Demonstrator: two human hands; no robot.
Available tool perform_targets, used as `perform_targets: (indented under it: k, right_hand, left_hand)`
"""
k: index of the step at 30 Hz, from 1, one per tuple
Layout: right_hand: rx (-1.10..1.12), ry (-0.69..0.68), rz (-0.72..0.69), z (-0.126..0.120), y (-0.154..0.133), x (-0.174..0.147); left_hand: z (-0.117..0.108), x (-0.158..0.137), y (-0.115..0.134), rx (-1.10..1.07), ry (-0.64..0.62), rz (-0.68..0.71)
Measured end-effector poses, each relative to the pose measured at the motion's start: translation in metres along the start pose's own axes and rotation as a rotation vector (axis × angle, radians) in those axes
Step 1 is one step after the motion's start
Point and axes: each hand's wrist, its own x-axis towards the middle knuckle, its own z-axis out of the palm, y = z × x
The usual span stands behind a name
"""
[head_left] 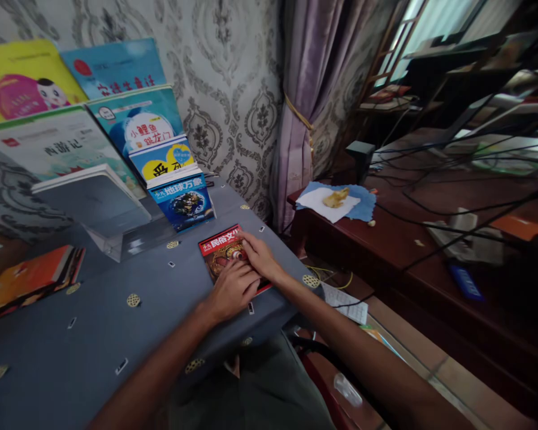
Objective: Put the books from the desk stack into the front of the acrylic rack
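A small book point(214, 258) with a dark cover, red edges and white Chinese lettering lies on the grey patterned tablecloth point(152, 334) near the table's right edge. On its lower part rests my left hand point(234, 288), fingers together and gently bent over the cover. My right hand point(260, 258) touches the upper right side of the same book, fingers stretched across it. The hands meet at the fingers and hide much of the cover. Just beyond stands a blue book point(186, 203) with a globe picture, at the front of a display rack.
A clear rack point(132, 236) holds several picture books, among them a yellow one point(27, 65). Orange books point(31, 278) lie at left. Right of the table, a dark red wooden bench point(394, 239) carries a blue cloth point(363, 203), cables and clutter. A purple curtain point(309, 77) hangs behind.
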Motion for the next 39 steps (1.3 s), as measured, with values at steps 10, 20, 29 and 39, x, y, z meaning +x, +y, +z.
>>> perform_targets:
  k: [10,20,29,39]
  right_hand:
    - [-0.088,0.043,-0.052,-0.002,-0.013,-0.012]
    - [-0.093,0.089,-0.024,-0.003,-0.016,-0.009]
    - [-0.011,0.124,0.008,-0.004,-0.008,-0.009]
    - [0.031,0.196,0.135,0.001,-0.009,-0.003]
  left_hand:
    - [-0.002,-0.035,-0.028,-0.035,0.312,-0.467]
    - [-0.004,-0.036,-0.055,-0.925,0.716,-0.774]
    - [-0.024,-0.027,-0.054,-1.531,0.751,-1.025]
    - [-0.017,-0.014,-0.036,-1.725,0.739,-0.911]
